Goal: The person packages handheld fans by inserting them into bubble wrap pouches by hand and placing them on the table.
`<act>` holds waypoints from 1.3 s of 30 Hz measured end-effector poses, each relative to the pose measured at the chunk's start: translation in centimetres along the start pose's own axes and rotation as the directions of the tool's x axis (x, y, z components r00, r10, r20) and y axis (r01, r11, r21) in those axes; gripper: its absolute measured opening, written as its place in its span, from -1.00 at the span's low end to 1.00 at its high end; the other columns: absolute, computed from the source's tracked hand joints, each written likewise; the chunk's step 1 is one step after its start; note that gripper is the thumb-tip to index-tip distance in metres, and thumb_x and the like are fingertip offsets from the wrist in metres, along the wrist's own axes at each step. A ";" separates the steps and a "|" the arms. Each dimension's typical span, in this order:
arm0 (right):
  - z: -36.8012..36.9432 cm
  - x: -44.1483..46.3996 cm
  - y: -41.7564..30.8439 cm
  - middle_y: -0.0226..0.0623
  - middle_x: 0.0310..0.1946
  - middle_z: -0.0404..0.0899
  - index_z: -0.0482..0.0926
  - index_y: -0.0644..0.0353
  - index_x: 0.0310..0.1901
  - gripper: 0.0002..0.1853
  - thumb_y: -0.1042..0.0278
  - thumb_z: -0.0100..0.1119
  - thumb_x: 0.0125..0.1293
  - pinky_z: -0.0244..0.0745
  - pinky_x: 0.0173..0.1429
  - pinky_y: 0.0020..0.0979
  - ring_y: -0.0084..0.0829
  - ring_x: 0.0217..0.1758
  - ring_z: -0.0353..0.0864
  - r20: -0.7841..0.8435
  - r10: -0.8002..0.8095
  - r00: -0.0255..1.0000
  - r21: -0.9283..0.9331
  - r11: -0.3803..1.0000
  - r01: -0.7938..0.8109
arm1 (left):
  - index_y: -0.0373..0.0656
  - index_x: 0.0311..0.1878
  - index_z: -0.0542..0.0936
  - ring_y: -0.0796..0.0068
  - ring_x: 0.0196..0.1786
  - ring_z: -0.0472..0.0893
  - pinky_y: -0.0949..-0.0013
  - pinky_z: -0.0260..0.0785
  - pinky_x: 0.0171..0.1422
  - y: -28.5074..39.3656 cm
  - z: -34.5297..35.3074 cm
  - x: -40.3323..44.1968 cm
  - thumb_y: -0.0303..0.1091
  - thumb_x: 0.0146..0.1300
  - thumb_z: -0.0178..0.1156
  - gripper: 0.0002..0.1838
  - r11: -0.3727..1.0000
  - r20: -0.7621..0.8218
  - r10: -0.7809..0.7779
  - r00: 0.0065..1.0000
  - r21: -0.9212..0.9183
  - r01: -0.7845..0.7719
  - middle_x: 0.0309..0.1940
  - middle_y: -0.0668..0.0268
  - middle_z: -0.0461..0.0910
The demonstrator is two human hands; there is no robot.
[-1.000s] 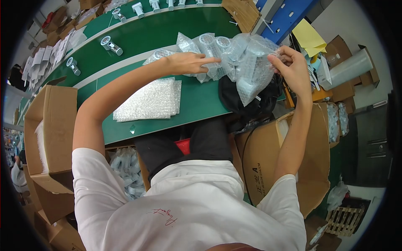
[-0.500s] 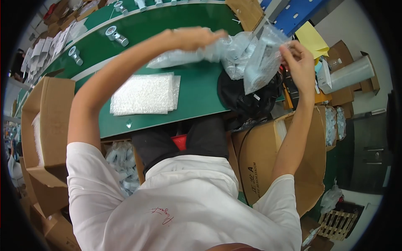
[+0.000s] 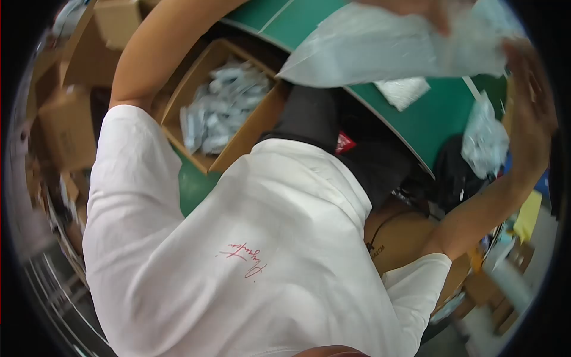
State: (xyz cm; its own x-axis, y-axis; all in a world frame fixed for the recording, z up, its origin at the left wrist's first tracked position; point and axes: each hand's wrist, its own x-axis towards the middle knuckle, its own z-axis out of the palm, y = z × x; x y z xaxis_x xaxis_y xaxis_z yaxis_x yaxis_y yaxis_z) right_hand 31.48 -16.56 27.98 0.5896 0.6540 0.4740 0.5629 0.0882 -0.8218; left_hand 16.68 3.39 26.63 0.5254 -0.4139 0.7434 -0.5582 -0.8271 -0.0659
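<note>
A large translucent plastic bag [image 3: 369, 47] stretches across the upper part of the head view, over the green table [image 3: 437, 128]. My left hand [image 3: 419, 8], cut off by the top edge and blurred, is closed on the bag's upper part. At the bag's right end is my right hand [image 3: 530, 89], its fingertips bent in against the plastic; motion smears them. Below the bag, part of a white bubble-wrap stack [image 3: 404, 93] shows on the table. Another clear plastic bag [image 3: 486, 140] with hard-to-see contents rests by a black bag [image 3: 453, 166].
An open cardboard box [image 3: 262, 122] of bagged parts [image 3: 223, 107] stands beside my left leg. More cartons [image 3: 65, 119] are stacked at the far left. By my right arm are another carton [image 3: 407, 238] and yellow paper [image 3: 527, 214].
My view has swung to the left, bringing the box of bagged parts into fuller sight. My right hand has let go of the smaller filled bag and is now at the large bag.
</note>
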 end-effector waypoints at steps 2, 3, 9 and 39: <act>3.7 -1.1 0.5 -0.33 -0.12 0.76 0.71 0.26 0.00 -0.77 0.54 0.29 0.33 0.56 0.02 -0.58 -0.45 -0.12 0.73 0.408 -0.392 0.825 -0.254 0.819 0.515 | -0.17 0.59 -0.07 0.00 -0.17 0.64 0.10 0.48 -0.14 4.2 -4.4 -4.4 -0.64 0.01 0.35 0.10 0.971 0.206 -0.178 0.962 -0.122 0.205 -0.12 -0.04 0.60; 6.1 -1.5 0.6 -0.34 -0.13 0.74 0.69 0.28 0.00 -0.72 0.62 0.30 0.24 0.56 -0.01 -0.56 -0.46 -0.15 0.70 0.524 -0.448 0.725 -0.173 0.777 0.606 | -0.16 0.60 -0.08 -0.03 -0.12 0.64 0.09 0.49 -0.08 5.0 -4.7 -8.6 -0.60 0.01 0.37 0.12 0.930 0.340 -0.333 0.879 -0.033 0.365 -0.02 -0.07 0.58; 24.8 -9.4 3.1 -0.39 -0.41 0.62 0.47 0.14 -0.35 -0.91 0.45 0.21 0.18 0.51 -0.28 -0.45 -0.41 -0.38 0.61 0.685 -0.587 0.431 -0.009 0.584 0.812 | -0.19 0.18 0.49 0.24 -0.47 0.42 0.23 0.34 -0.28 12.7 -7.4 -20.1 -0.72 -0.01 0.32 -0.40 0.383 0.331 -0.887 0.321 0.143 0.912 -0.42 0.21 0.59; -12.7 -11.9 24.2 0.01 0.19 0.29 0.36 -0.10 0.33 -0.29 -0.33 0.18 0.27 0.61 -0.25 -0.18 0.07 -0.07 0.56 -0.105 0.187 0.977 -0.994 0.017 -0.110 | -0.24 0.07 0.53 0.11 -0.03 0.51 0.26 0.43 0.02 16.6 19.3 -52.8 -0.62 0.18 0.12 -0.64 0.014 0.083 -0.997 0.012 0.028 1.000 0.25 0.04 0.32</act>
State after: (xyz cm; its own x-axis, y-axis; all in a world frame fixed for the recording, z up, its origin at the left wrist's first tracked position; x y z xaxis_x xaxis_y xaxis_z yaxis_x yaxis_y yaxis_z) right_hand 45.44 -31.76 6.39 0.7418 0.5767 0.3424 0.5204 -0.8170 0.2485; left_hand -7.90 4.20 -26.51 0.6155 0.7879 0.0193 0.5355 -0.4360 0.7233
